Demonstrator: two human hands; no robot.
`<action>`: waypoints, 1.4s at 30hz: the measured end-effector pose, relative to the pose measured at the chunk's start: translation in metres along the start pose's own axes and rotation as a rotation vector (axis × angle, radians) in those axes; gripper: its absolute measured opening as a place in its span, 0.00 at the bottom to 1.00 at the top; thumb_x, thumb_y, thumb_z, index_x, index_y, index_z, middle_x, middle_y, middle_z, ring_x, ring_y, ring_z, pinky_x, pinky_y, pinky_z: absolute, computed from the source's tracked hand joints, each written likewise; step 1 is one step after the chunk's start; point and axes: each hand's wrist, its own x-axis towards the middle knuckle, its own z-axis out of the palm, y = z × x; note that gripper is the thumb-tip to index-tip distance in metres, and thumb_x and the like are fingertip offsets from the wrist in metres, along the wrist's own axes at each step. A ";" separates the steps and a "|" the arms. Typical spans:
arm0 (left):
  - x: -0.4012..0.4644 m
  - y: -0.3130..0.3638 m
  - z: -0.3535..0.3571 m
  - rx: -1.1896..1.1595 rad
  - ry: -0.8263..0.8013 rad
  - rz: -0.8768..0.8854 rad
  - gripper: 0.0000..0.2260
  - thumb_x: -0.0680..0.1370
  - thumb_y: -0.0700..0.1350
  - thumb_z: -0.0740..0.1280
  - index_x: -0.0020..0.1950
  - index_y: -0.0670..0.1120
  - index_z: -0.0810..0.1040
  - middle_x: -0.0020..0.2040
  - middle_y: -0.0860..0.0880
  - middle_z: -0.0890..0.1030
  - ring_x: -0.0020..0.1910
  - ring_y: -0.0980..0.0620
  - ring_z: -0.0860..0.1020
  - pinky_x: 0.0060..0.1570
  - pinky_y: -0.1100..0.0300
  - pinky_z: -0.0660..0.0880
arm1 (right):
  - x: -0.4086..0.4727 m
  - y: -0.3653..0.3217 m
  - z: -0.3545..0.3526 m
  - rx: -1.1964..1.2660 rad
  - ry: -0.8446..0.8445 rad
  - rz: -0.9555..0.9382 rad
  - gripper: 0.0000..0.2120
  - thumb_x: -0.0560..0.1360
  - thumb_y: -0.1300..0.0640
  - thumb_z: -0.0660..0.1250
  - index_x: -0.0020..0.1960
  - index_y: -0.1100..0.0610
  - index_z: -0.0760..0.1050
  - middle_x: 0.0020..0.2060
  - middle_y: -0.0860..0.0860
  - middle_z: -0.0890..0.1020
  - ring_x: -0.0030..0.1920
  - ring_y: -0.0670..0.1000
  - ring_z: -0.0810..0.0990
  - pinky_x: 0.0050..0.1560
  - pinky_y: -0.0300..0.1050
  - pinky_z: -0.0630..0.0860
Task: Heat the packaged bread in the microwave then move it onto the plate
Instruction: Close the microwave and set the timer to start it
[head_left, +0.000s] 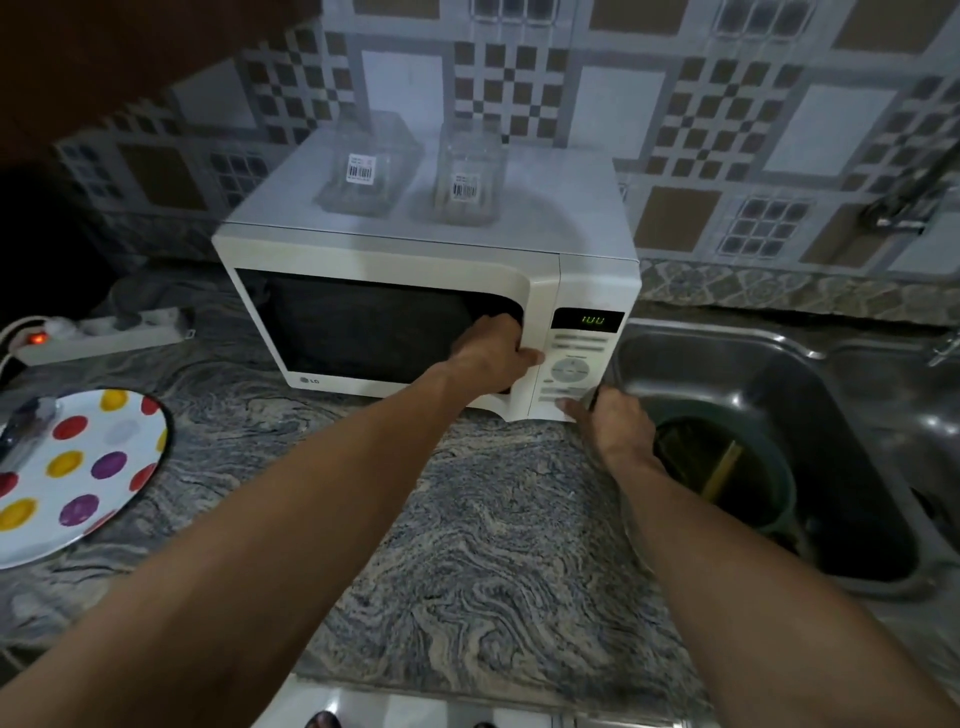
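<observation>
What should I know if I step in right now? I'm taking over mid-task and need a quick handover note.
Left hand: on the door handle of the microwave, fingers curled around its edge.
Right hand: fingertip on the lowest panel buttons.
Door looks shut; display is lit. The bread is not visible through the dark window.
Plate waits on the counter at left, no bread on it.
Left: finish heating if needed, take the bread out, put it on the plate.

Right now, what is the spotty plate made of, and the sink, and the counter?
The spotty plate looks like glossy plastic or glazed ceramic; its smooth sheen fits either. The sink looks like stainless steel: silvery, with bright reflections. The counter looks like polished stone, probably granite, from its swirling grey veins.
</observation>
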 end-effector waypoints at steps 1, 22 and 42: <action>0.001 0.000 0.001 -0.003 -0.002 -0.006 0.18 0.78 0.54 0.69 0.57 0.40 0.79 0.53 0.44 0.82 0.50 0.44 0.81 0.54 0.49 0.80 | -0.002 -0.002 -0.001 -0.037 0.005 -0.004 0.25 0.78 0.36 0.65 0.58 0.58 0.78 0.54 0.59 0.83 0.55 0.61 0.81 0.46 0.47 0.72; -0.010 0.009 0.014 -0.103 0.029 -0.075 0.20 0.77 0.56 0.69 0.59 0.41 0.78 0.53 0.43 0.81 0.51 0.43 0.81 0.49 0.53 0.80 | -0.014 -0.073 -0.143 0.132 0.105 -0.315 0.39 0.72 0.52 0.69 0.79 0.53 0.56 0.76 0.54 0.62 0.75 0.58 0.63 0.74 0.57 0.64; -0.020 0.007 0.029 -0.100 0.226 -0.023 0.20 0.78 0.56 0.67 0.61 0.41 0.77 0.53 0.41 0.82 0.51 0.41 0.80 0.44 0.53 0.73 | -0.006 -0.150 -0.111 -0.489 -0.095 -0.420 0.42 0.81 0.51 0.60 0.80 0.63 0.35 0.79 0.61 0.36 0.79 0.61 0.36 0.79 0.56 0.39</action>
